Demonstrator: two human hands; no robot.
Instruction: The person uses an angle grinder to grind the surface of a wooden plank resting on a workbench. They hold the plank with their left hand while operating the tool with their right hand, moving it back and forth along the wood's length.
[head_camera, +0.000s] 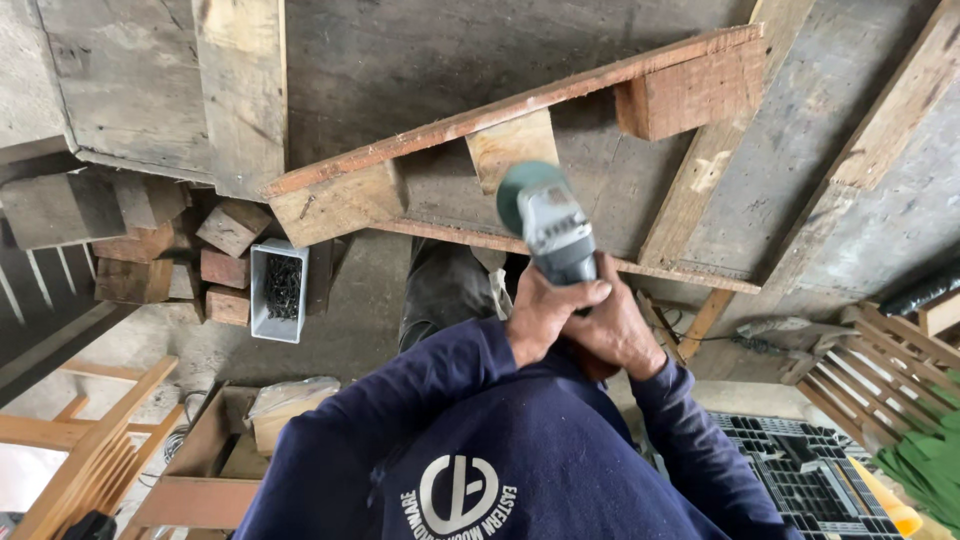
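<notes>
Both my hands hold a grey angle grinder (556, 232) with a green guard at its head. My left hand (543, 312) wraps the tool's body from the left. My right hand (622, 330) grips the rear of the body, touching the left hand. The grinder's head sits right below a pale wooden block (512, 145) of a wooden pallet (500, 110) that stands tilted on the concrete floor. I cannot tell if the disc touches the wood. My navy sleeves and my dark trouser leg (445, 285) fill the lower middle.
A white tray of dark nails (278, 290) lies at the left beside a heap of wood offcuts (150, 240). Wooden frames (90, 450) lie at the lower left. At the lower right are a black plastic crate (800, 470), wooden slats (880, 370) and a cable (740, 342).
</notes>
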